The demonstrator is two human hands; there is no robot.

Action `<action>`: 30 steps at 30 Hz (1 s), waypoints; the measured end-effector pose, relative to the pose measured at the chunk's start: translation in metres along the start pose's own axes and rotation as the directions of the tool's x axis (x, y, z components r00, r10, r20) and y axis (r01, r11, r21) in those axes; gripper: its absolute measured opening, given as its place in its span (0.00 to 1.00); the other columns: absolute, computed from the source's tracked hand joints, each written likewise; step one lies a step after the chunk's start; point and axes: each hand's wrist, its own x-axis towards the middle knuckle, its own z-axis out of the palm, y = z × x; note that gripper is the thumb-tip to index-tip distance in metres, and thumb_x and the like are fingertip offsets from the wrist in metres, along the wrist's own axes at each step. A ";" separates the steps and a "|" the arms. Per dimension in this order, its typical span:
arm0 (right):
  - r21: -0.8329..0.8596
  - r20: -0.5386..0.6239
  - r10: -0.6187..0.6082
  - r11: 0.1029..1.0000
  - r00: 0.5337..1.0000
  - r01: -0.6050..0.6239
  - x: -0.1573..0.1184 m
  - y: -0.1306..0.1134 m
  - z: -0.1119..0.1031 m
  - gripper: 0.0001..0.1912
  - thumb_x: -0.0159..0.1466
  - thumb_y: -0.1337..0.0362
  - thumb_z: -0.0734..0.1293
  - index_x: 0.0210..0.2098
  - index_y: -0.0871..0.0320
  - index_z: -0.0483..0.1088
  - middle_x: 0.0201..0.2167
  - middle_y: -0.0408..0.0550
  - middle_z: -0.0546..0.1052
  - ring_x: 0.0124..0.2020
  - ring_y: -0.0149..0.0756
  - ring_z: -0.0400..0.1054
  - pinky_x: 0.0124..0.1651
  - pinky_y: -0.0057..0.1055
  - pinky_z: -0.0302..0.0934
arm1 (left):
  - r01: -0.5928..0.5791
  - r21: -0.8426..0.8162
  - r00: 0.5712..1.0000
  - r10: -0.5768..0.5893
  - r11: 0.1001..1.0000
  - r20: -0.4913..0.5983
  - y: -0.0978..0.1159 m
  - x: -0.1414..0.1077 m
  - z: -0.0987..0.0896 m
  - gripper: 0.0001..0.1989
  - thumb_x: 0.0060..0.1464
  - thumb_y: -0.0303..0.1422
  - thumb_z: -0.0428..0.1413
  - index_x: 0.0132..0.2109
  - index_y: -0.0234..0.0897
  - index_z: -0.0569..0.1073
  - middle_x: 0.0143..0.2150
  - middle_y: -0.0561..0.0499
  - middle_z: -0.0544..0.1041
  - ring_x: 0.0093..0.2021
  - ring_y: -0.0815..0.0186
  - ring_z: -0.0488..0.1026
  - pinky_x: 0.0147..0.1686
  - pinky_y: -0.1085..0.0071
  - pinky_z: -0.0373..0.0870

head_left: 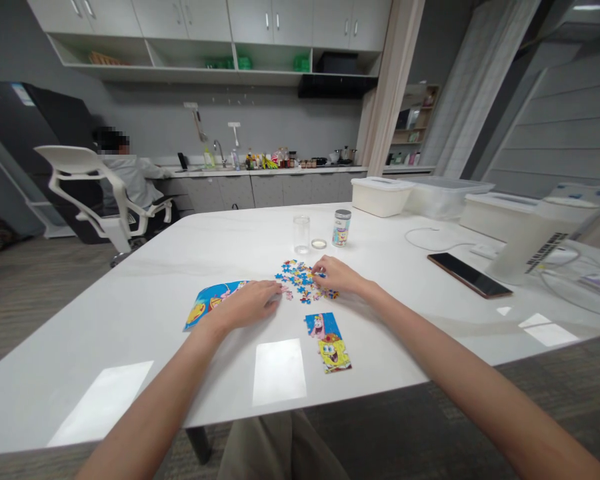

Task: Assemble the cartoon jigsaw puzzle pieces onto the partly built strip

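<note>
Kitchen area, white wall cabinets (pixel 207 20), sink faucet (pixel 222 155), counter (pixel 195 173) lined with bottles (pixel 283 158), white office chair (pixel 70 159)

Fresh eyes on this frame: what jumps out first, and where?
Loose puzzle pieces, brightly coloured, heaped on the white table between the left hand and right hand. Then the joined puzzle section with yellow and pink characters, nearer the camera. Left of it, a colourful picture sheet, partly hidden by the left hand.

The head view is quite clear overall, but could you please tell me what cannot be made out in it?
Head view:
Picture sheet: partly hidden by the left hand.
Whether the right hand grips any loose pieces: too small to tell.
Labelled jar: print too small to read.
</note>
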 end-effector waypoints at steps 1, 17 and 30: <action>-0.001 0.002 -0.010 1.000 1.000 0.010 -0.001 -0.001 0.001 0.10 0.61 0.63 0.68 0.41 0.61 0.76 0.41 0.54 0.75 0.45 0.41 0.69 0.51 0.33 0.60 | 0.001 0.008 1.000 -0.001 1.000 0.001 0.001 0.000 0.000 0.15 0.60 0.29 0.46 0.51 0.38 0.70 0.56 0.44 0.75 0.54 0.58 0.72 0.55 0.62 0.65; 0.330 0.032 -0.401 0.869 0.915 0.369 -0.002 -0.014 0.010 0.08 0.63 0.72 0.65 0.38 0.57 0.74 0.46 0.51 0.76 0.50 0.38 0.69 0.55 0.39 0.62 | -0.041 0.057 0.999 0.042 0.998 -0.015 0.007 -0.002 -0.005 0.10 0.60 0.28 0.51 0.46 0.39 0.75 0.50 0.47 0.77 0.48 0.59 0.74 0.49 0.63 0.67; 0.339 -0.057 -0.358 0.871 0.932 0.355 -0.002 -0.014 0.014 0.12 0.60 0.77 0.63 0.37 0.57 0.73 0.40 0.48 0.71 0.43 0.36 0.69 0.49 0.33 0.63 | -0.006 0.085 0.999 0.010 0.996 -0.041 0.004 0.002 0.004 0.08 0.64 0.29 0.48 0.44 0.38 0.72 0.46 0.48 0.76 0.45 0.61 0.73 0.47 0.63 0.66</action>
